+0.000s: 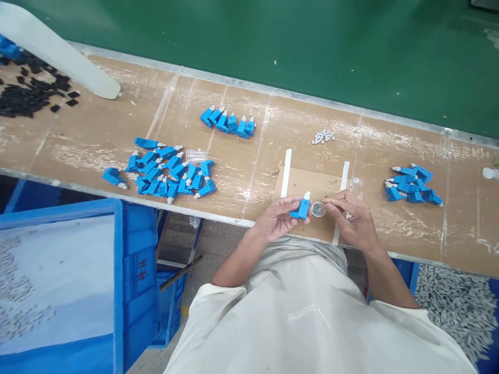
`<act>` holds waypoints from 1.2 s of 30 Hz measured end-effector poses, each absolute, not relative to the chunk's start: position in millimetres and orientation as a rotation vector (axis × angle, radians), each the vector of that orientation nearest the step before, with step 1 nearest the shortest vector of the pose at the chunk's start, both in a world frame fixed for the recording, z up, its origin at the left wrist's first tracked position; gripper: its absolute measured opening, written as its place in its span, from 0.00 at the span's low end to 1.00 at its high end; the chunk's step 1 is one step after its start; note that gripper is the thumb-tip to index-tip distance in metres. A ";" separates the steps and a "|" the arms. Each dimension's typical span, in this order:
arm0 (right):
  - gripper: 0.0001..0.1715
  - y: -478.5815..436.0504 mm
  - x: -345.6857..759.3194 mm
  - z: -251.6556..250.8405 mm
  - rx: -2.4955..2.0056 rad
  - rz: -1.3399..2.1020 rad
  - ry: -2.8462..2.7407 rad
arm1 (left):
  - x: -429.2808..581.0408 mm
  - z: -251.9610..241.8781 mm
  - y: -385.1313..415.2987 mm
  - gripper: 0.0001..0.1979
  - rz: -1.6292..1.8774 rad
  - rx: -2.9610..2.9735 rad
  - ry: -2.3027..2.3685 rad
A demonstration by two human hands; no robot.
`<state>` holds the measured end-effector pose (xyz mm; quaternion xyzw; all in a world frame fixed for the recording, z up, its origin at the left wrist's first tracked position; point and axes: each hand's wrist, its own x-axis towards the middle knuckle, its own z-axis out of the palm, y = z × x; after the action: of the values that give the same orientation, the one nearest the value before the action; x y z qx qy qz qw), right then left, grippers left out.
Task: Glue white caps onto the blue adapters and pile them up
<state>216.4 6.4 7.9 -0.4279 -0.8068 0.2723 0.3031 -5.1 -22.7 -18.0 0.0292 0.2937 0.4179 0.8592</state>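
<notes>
My left hand (277,218) holds a blue plastic part (303,209) with a white tip pointing up, over the near edge of the bench. Just right of it, my right hand (353,221) pinches the edge of a small round clear disc (318,209) between thumb and fingers. The disc is close beside the blue part; whether they touch is too small to tell. Beneath both hands lies a cardboard sheet (307,182) with a white tape strip (286,169) at its left and another at its right.
Blue parts stand in a row (228,123), in a large group (171,169) at left and a smaller one (411,184) at right. Small white pieces (323,136) lie beyond my hands. Black pieces (31,91) are far left. A blue crate (134,280) is below left.
</notes>
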 end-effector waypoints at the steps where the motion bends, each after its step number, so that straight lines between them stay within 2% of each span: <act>1: 0.12 7.7 218.4 7.7 -1.154 0.715 -2.135 | -7.4 -16.8 -22.0 0.12 0.891 0.047 0.631; 4: 0.15 19.8 229.0 12.3 -1.241 0.624 -2.087 | -17.8 -14.0 -18.9 0.08 0.962 0.016 0.673; 8: 0.12 62.8 244.0 19.4 -1.306 0.428 -2.120 | -33.0 -13.3 -12.9 0.04 1.091 -0.030 0.714; 12: 0.09 122.5 239.5 15.8 -1.266 0.304 -2.295 | -36.5 -16.6 -7.8 0.04 1.181 -0.069 0.732; 17: 0.12 167.6 208.5 6.3 -1.199 0.306 -2.541 | -31.4 -19.2 -6.3 0.07 1.202 -0.033 0.703; 28: 0.19 190.6 178.2 13.7 -1.284 0.114 -2.984 | -32.7 -17.0 -5.1 0.05 1.210 -0.036 0.691; 36: 0.14 183.3 177.8 21.4 -1.284 0.143 -2.956 | -30.1 -18.3 -3.5 0.06 1.198 -0.028 0.673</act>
<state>177.8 183.3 21.4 -0.3977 -0.9155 0.0443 -0.0420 -30.1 -3.5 -18.3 -0.0127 0.3108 0.5531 0.7729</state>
